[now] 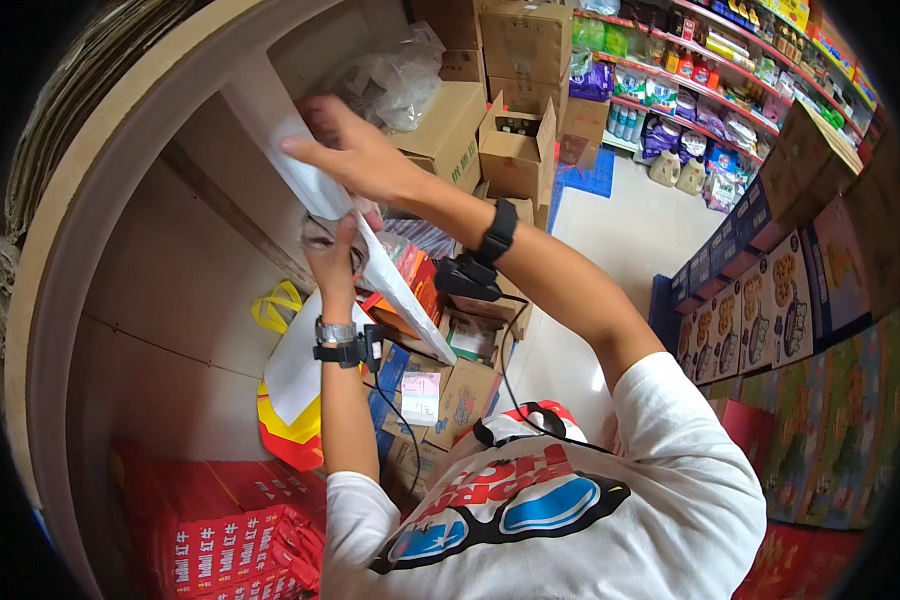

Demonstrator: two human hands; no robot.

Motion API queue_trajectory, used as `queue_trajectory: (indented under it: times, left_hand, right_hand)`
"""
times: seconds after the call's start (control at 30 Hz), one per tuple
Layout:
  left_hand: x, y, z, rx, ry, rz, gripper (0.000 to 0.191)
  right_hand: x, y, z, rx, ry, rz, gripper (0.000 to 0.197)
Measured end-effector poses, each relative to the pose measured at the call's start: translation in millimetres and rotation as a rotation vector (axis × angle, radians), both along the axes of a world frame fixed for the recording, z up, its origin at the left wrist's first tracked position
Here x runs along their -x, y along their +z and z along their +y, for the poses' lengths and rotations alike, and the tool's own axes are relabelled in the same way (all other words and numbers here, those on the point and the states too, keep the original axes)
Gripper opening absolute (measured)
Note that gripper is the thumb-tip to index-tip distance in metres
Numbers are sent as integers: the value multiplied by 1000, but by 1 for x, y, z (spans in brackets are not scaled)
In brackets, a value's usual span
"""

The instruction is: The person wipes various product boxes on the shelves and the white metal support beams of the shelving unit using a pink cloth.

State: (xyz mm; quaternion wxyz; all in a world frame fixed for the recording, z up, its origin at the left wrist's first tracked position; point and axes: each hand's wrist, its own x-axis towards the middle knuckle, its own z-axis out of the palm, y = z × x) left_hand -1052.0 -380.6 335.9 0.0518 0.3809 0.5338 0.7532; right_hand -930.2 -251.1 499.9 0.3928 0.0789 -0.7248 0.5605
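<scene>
A long, flat white piece point(397, 289) runs slantwise before me from the upper left down to the boxes; I cannot tell its material. My left hand point(334, 251), below a wristwatch and a black strap, grips it around the middle, thumb on the near side. Crumpled greyish cloth point(322, 231) lies against that hand; whether it is held too is unclear. Higher up, my right hand point(352, 146) rests on the white piece's broad upper part point(289, 150). Its thumb lies on the surface, and its other fingers are blurred and partly hidden.
Cardboard cartons point(450, 135) and clear plastic wrap point(401, 75) stand beyond my hands. Red drink cases point(225, 547) are at lower left. Stacked boxes point(757, 307) line the right, with stocked shelves point(690, 82) behind. A pale curved-looking edge point(82, 225) borders the left. Cables hang from both wrists.
</scene>
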Motion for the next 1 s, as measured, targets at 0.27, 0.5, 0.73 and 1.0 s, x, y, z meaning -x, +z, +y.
queue_trajectory:
  times: [0.27, 0.5, 0.73, 1.0]
  left_hand:
    - [-62, -9, 19, -14, 178, -33, 22]
    - [-50, -102, 43, 121, 444, -96, 64]
    - [-66, -174, 78, -42, 747, -101, 66]
    - [-60, -226, 93, -71, 714, -341, 59]
  right_hand:
    - [47, 14, 0, -50, -129, 86, 80]
    - [68, 7, 15, 166, 243, -10, 48]
    - [93, -9, 19, 155, 121, 132, 35]
    - [113, -37, 34, 49, 48, 261, 38]
